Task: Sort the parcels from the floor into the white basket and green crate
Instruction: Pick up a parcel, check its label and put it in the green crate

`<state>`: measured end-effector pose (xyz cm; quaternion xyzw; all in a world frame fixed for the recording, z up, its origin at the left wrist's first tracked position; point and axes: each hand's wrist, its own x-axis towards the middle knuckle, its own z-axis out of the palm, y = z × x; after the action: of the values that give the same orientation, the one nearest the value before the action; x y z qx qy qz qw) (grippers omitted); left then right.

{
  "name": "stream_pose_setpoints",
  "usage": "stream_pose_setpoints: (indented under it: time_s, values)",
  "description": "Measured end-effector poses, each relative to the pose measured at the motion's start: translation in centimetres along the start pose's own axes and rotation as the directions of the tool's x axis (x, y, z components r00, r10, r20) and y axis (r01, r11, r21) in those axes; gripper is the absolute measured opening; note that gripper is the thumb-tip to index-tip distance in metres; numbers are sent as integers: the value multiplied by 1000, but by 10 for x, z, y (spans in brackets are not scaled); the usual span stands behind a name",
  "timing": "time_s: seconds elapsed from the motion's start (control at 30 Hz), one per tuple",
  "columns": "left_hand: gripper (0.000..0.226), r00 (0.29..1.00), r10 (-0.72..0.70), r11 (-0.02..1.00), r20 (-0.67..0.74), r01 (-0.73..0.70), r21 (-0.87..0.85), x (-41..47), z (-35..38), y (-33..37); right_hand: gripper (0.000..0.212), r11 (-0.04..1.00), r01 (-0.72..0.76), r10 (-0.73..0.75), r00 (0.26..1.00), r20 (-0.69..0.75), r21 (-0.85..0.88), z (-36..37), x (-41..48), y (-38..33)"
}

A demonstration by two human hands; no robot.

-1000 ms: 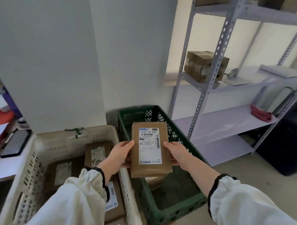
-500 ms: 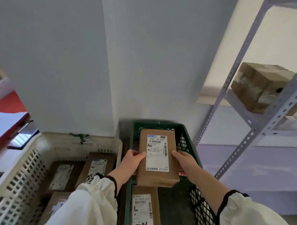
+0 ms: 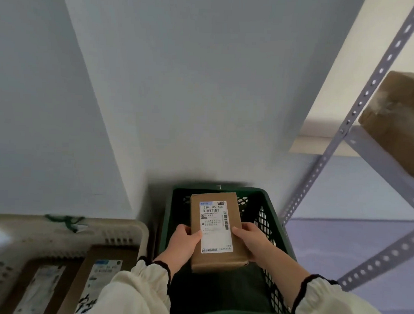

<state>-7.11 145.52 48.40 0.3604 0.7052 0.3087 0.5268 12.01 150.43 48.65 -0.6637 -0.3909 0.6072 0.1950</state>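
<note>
A brown parcel (image 3: 215, 230) with a white shipping label sits between both hands, above the inside of the green crate (image 3: 273, 209). My left hand (image 3: 183, 243) grips its left edge, thumb on the label. My right hand (image 3: 250, 239) grips its right edge. The white basket (image 3: 62, 233) stands left of the crate against the wall and holds at least two labelled brown parcels (image 3: 96, 277). My sleeves hide the crate's near floor.
A grey wall corner rises right behind the crate and basket. A metal shelf rack (image 3: 359, 111) stands to the right, with a taped cardboard box (image 3: 400, 117) on a shelf. A green cord (image 3: 66, 222) hangs on the basket's far rim.
The view has closed in on the crate and tilted up the wall. The parcel, still held by both hands, has gone lower and further into the crate.
</note>
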Motion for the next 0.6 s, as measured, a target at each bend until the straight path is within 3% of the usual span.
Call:
stream_pose_setpoints:
  time_s: [0.2,0.6]
  values:
    - [41,995,-103,994,-10,102,-25,39,23,-26,51,999,-32,33,999,40,-24,-6,49,33]
    - [55,992,-111,994,-67,110,-22,48,49,-32,53,1000,-8,7,1000,29,12,-11,80,56]
